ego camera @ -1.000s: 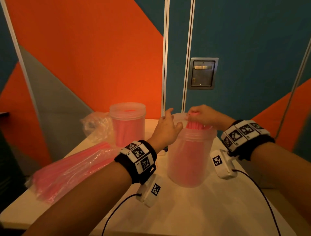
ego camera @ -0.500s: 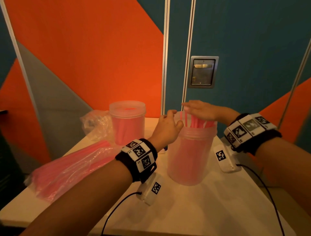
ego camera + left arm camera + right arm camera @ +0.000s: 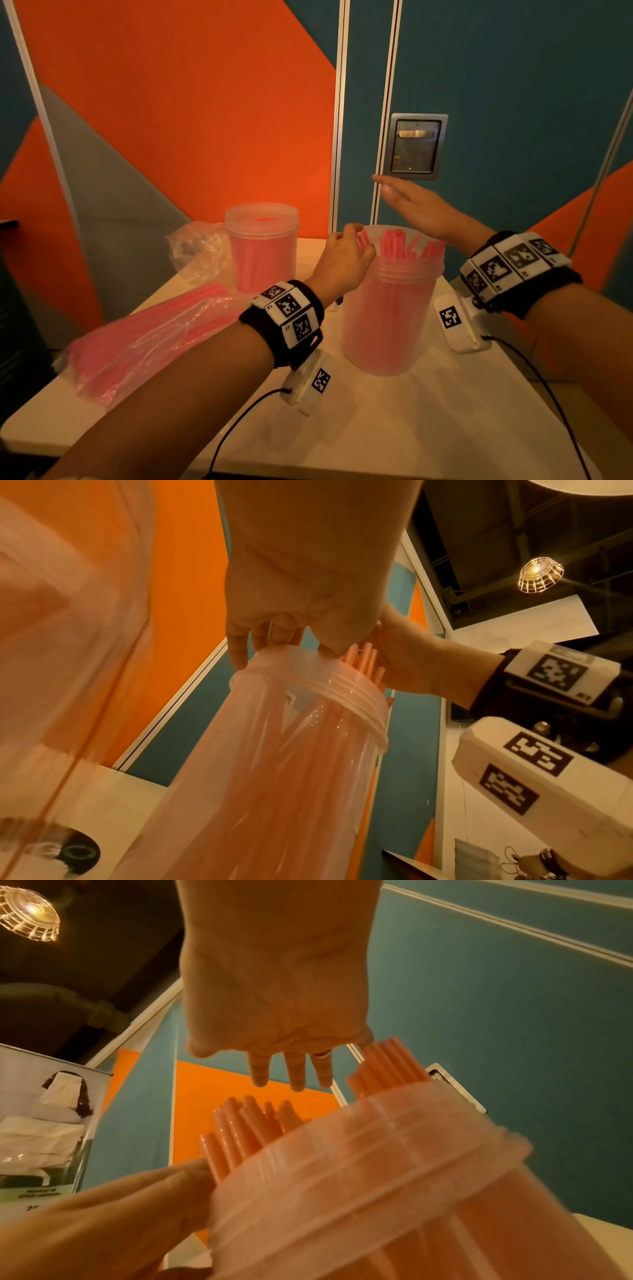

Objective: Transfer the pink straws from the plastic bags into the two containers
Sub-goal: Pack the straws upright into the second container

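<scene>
A clear plastic container [image 3: 390, 308] packed with upright pink straws [image 3: 399, 241] stands mid-table. My left hand [image 3: 356, 240] grips its rim on the left side, fingers curled over the edge [image 3: 270, 642]. Above the straw tops, without touching them, my right hand [image 3: 387, 186] hovers flat with straight fingers [image 3: 294, 1069] and holds nothing. A second container [image 3: 262, 246] with pink straws stands behind to the left. A plastic bag [image 3: 147, 332] still holding pink straws lies on the table's left side.
A crumpled empty plastic bag [image 3: 195, 250] sits left of the far container. The white table [image 3: 394, 428] ends close to the orange and teal wall panels behind. Cables run from both wrist cameras over the table's front.
My right hand let go of the straw tops, flattened out and rose above the near container. The left hand has stayed on the rim.
</scene>
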The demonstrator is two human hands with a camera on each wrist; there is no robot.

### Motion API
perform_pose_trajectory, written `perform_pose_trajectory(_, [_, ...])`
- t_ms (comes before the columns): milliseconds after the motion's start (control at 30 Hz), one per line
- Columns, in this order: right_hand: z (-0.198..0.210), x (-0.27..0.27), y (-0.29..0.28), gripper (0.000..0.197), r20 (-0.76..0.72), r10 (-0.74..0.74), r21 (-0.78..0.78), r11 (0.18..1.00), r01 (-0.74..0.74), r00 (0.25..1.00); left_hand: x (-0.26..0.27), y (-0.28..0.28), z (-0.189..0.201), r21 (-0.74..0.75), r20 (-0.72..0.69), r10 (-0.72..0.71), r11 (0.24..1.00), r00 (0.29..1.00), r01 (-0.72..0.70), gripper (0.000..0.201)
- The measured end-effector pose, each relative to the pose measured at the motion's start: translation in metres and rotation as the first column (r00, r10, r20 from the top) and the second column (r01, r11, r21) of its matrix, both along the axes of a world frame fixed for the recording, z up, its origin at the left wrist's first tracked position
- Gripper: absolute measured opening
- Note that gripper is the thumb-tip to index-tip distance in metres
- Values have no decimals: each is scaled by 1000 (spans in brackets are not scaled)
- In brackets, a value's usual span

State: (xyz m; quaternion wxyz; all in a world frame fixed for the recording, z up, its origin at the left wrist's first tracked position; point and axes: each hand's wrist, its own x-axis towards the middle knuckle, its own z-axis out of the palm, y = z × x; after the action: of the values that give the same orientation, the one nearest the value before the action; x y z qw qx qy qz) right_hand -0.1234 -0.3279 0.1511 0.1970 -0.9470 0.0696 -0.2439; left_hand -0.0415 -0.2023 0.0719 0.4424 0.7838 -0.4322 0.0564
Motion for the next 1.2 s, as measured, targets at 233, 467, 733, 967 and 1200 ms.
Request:
perform_pose_trajectory(233, [-13, 7, -1, 55, -326, -208, -222, 965, 139, 922, 2, -1, -1, 27, 7, 15, 1000, 1000, -15, 46])
perform_pose_trajectory(467, [-21, 9, 11, 57, -383, -124, -177, 982, 59, 915, -1, 12, 5, 71, 28, -68, 995, 997, 66, 49])
perform_pose_trajectory(733, [-12, 5, 98, 23, 44, 153, -277, 951, -135, 987, -4, 103, 38, 16, -154, 8, 1000, 988, -6, 29])
perform_pose_trajectory(967, [-59, 33, 191, 21, -642, 413, -10, 838, -545, 646, -6, 192, -1, 760, -226, 85, 639, 970, 121, 21])
perform_pose_trajectory(1200, [-120, 100, 216, 33, -717, 207, -270, 798, -539, 665, 36, 211, -81, 768, 178, 225, 577, 958, -278, 45])
